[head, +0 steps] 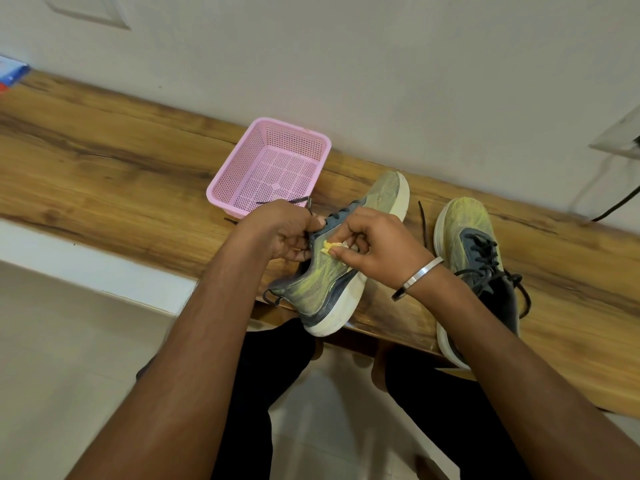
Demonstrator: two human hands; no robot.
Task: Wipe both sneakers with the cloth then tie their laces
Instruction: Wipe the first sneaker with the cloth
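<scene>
Sneaker (325,282) tilted on side, toe toward wall.

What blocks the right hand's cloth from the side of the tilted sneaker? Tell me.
Nothing visible does. The right hand pinches the yellow cloth directly against the mesh side of the tilted sneaker, while the left hand grips it near the laces. The pink basket sits behind, clear of the contact.
</scene>
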